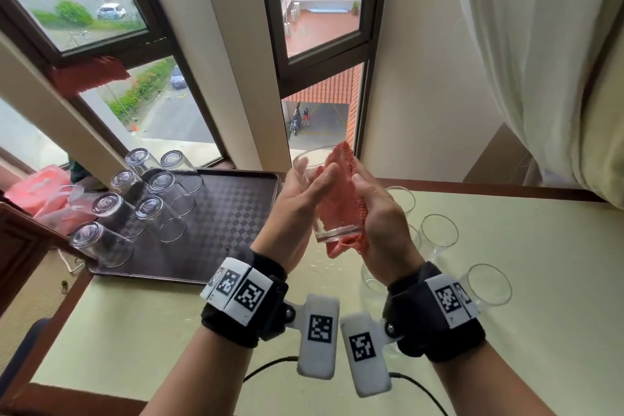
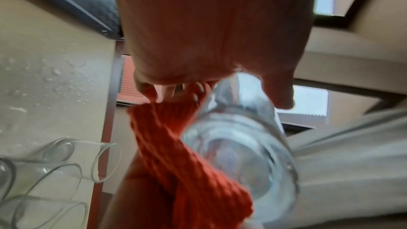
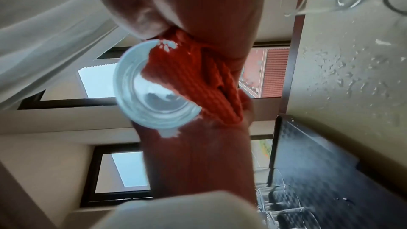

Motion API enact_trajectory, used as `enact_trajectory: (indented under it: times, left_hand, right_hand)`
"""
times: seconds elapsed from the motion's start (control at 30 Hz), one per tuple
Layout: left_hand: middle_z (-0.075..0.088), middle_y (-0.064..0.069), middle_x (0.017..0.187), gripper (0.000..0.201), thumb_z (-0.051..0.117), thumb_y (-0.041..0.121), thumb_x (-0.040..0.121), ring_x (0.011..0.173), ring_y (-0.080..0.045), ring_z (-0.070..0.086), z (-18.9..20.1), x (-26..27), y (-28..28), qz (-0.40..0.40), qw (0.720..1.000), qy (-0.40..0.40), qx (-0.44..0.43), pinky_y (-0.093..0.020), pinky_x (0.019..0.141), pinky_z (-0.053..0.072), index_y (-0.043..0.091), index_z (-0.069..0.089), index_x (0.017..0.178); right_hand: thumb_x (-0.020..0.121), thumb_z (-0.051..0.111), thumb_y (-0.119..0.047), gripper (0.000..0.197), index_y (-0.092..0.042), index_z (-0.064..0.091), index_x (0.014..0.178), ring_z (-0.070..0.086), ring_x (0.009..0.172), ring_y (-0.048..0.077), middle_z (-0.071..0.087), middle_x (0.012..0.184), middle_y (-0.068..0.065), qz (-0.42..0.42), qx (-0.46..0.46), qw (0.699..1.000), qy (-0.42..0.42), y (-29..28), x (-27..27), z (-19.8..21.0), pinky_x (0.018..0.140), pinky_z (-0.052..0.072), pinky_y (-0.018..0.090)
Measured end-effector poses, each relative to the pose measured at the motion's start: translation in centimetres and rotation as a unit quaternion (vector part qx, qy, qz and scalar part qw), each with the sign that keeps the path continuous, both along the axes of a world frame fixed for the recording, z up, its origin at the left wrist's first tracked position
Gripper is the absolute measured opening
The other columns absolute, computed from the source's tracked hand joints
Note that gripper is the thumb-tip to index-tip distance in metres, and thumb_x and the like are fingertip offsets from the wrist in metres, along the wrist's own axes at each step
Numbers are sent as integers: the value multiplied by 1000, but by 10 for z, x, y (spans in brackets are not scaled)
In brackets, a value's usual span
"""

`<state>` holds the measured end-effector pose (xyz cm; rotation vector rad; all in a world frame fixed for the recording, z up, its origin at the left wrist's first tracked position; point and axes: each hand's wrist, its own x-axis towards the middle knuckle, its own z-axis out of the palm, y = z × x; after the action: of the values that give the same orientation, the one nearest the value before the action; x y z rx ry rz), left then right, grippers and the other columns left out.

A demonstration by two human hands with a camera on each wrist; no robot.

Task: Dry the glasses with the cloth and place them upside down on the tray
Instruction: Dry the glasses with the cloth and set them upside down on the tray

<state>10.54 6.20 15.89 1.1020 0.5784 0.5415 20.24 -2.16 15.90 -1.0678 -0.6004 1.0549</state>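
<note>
Midair, clear tumbler glass (image 1: pixel 320 199) held upright over cream table (image 1: pixel 506 331), left hand (image 1: pixel 297 209) cupping it, right hand (image 1: pixel 378 213) pressing coral waffle-weave cloth (image 1: pixel 341 192) against it; seven inverted glasses (image 1: pixel 135 203) on dark checkered tray (image 1: pixel 229 233) beside

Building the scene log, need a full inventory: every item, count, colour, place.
held glass: 1, clear, raised between both hands
cloth: 1, salmon-red, against held glass
upside-down glasses: 7, clear, tray's left part
tray: 1, dark checkered, table's left
upright glasses: at least 4, clear, table's right; some hidden by the right wrist
table: 1, pale, wet with droplets
curtain: 1, white, right
pink items: unclear, left of tray
left hand: holds held glass
right hand: holds cloth
</note>
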Motion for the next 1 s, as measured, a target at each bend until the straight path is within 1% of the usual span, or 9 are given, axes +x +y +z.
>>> enact_trajectory:
  times: [0.13, 0.33, 0.43, 0.53, 0.6, 0.7, 0.77, 0.87, 1.0]
  left_hand:
    - [51, -25, 141, 77, 54, 54, 83, 130, -38, 50, -5, -6, 3, -48, 998, -24, -16, -61, 112, 37, 5, 45, 143]
    - [61, -11, 134, 96, 72, 35, 82, 128, -24, 57, -6, 0, 4, 16, 999, -7, -30, -43, 115, 36, 8, 16, 156]
    - [58, -21, 135, 108, 79, 61, 69, 124, -30, 60, -6, 0, 0, 11, 1000, 9, -4, -50, 108, 45, 7, 31, 150]
    - [58, -20, 136, 96, 69, 75, 67, 129, -40, 53, -9, -5, 1, -33, 999, 7, -6, -58, 109, 41, 12, 52, 138]
    - [58, -14, 138, 84, 64, 67, 75, 135, -37, 47, -13, -7, 7, 4, 1000, 14, -14, -59, 114, 30, 11, 51, 137]
    - [59, -12, 133, 48, 59, 28, 95, 136, -35, 48, -12, -8, 14, 34, 998, -5, -55, -46, 112, 36, 2, 40, 130]
    - [60, -11, 135, 68, 68, 25, 90, 129, -29, 57, -7, -4, 11, 20, 999, 2, -34, -45, 108, 44, 6, 31, 143]
    - [61, -13, 130, 101, 80, 49, 74, 114, -22, 66, -6, -3, 8, 21, 1000, 2, 8, -40, 96, 56, 2, 31, 149]
    - [56, -24, 137, 75, 65, 60, 79, 127, -37, 55, -9, -11, 11, -35, 999, -15, -14, -56, 111, 40, 11, 57, 134]
  right_hand:
    - [109, 26, -31, 41, -17, 61, 127, 66, 111, 30, 69, 122, 15, -9, 13, 992, 121, 2, 5, -1, 91, 58, 43]
    - [109, 27, -30, 37, -51, 47, 132, 68, 106, 28, 64, 132, 5, -15, -13, 996, -83, 0, 2, -6, 58, 58, 28]
    - [108, 27, -38, 42, -29, 50, 142, 70, 106, 28, 68, 126, 7, 12, 0, 1000, 16, 0, -1, -3, 77, 58, 48]
    - [103, 29, -49, 54, -12, 58, 130, 64, 118, 34, 69, 125, 15, 5, 23, 983, 181, -2, 4, -1, 96, 55, 48]
    - [102, 25, -51, 55, -16, 56, 131, 68, 111, 28, 69, 124, 12, 7, 17, 990, 142, -2, 7, 0, 86, 60, 42]
    - [106, 21, -46, 40, -31, 51, 128, 73, 83, 17, 68, 117, 9, 18, -19, 1000, -17, -1, 5, 0, 58, 58, 26]
    - [105, 25, -48, 39, -34, 50, 131, 72, 79, 19, 70, 112, 8, 25, -11, 999, -48, 1, -1, -1, 51, 57, 32]
    - [97, 32, -57, 48, -28, 58, 126, 72, 95, 30, 74, 112, 7, 49, 20, 998, 35, 2, -7, 2, 76, 58, 56]
    - [92, 48, -53, 47, -17, 62, 119, 64, 117, 38, 69, 121, 16, 17, 44, 984, 172, 3, -1, 3, 95, 54, 51]
